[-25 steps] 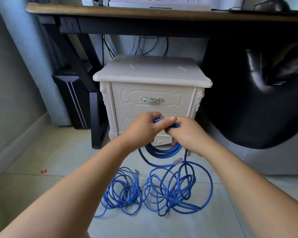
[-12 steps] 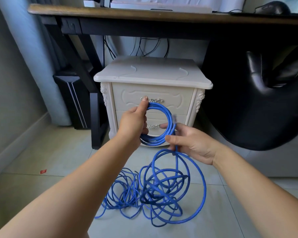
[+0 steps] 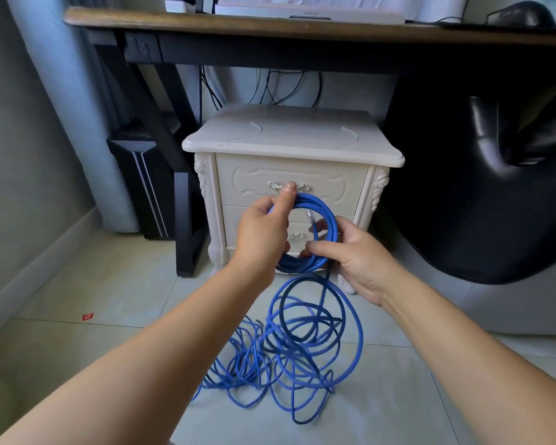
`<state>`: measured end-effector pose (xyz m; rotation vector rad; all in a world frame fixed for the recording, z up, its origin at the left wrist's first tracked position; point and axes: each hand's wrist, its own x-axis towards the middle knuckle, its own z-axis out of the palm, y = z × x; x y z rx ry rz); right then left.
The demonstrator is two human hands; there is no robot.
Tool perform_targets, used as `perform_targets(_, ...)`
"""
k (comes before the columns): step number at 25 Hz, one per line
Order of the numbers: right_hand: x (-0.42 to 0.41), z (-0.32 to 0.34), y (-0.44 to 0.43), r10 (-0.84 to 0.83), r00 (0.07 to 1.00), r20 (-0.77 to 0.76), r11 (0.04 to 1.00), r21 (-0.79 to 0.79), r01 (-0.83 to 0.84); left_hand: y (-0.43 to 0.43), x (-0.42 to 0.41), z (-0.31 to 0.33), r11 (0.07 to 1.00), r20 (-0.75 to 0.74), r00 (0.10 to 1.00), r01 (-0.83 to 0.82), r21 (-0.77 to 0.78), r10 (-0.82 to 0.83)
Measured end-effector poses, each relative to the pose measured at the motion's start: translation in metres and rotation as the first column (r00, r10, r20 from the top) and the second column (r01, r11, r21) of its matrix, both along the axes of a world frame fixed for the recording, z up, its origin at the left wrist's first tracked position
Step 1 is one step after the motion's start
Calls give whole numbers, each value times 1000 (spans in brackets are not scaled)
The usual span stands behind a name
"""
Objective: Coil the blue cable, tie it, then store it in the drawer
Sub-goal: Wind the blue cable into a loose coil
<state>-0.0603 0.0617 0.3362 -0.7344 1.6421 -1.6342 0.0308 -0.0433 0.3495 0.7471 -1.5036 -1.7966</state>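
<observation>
Pale tiled floor (image 3: 109,332). Loose tangle of blue cable (image 3: 247,367) lies on it, in front of the white two-drawer cabinet (image 3: 289,175) standing on the tiles. Small red scrap (image 3: 87,316) well to the left; black tower case (image 3: 142,184) left of the cabinet.

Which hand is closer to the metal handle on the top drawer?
Left. The left hand, gripping the blue cable coil, has its thumb tip overlapping the top drawer handle in view. The right hand holds the coil lower and to the right.
</observation>
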Motion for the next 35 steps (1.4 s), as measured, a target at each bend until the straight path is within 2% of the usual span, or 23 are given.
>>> perform_targets(3,3,-2,-6,-108,993,-49,994,23,109,9,-1,1,999,-28,1000,1,-41,-3)
perform_targets(5,4,0,-5,-150,989,-3,989,-18,150,9,-2,2,1000,-47,999,-5,0,5)
perform_targets(8,7,6,-1,-99,986,138,983,-139,118,6,-2,-1,995,-63,998,-17,96,23)
perform_targets(10,6,6,2,-109,986,129,979,-156,129,6,-2,-3,989,-73,996,54,136,-44)
perform_targets(13,-1,5,1,-233,960,-158,973,-47,228,6,3,-1,970,19,973,229,83,-231)
perform_targets(16,-6,14,8,-147,864,-482,964,127,235,-5,12,3,931,153,927,356,-77,-341)
perform_targets(18,-5,18,10,-17,782,-622,951,231,205,-9,17,9,868,209,888,449,-211,-409)
perform_targets(20,-2,19,7,83,686,-723,944,277,178,-7,15,12,740,378,832,543,-398,-407)
perform_targets(22,-1,18,2,180,561,-808,931,325,168,0,10,10,551,579,785,590,-590,-220)
perform_targets(23,0,19,1,224,511,-830,921,351,168,3,8,9,478,622,778,581,-659,-87)
perform_targets(24,2,21,0,249,483,-839,917,364,160,4,6,9,451,623,782,554,-700,7)
perform_targets(25,3,22,1,252,487,-836,922,360,142,3,6,8,451,605,794,517,-727,65)
perform_targets(27,4,24,3,202,610,-766,942,322,91,-1,6,7,472,545,829,435,-767,122)
perform_targets(29,-2,26,6,140,793,-593,957,287,45,-4,7,7,534,497,860,368,-761,116)
perform_targets(31,-8,26,11,169,919,-355,955,290,-63,-6,9,6,622,432,898,291,-727,85)
perform_targets(33,-7,24,15,203,963,-178,955,255,-154,-5,9,5,690,387,919,233,-685,75)
perform_targets(35,-5,16,12,141,970,-196,972,214,-98,-2,8,5,742,379,922,201,-639,76)
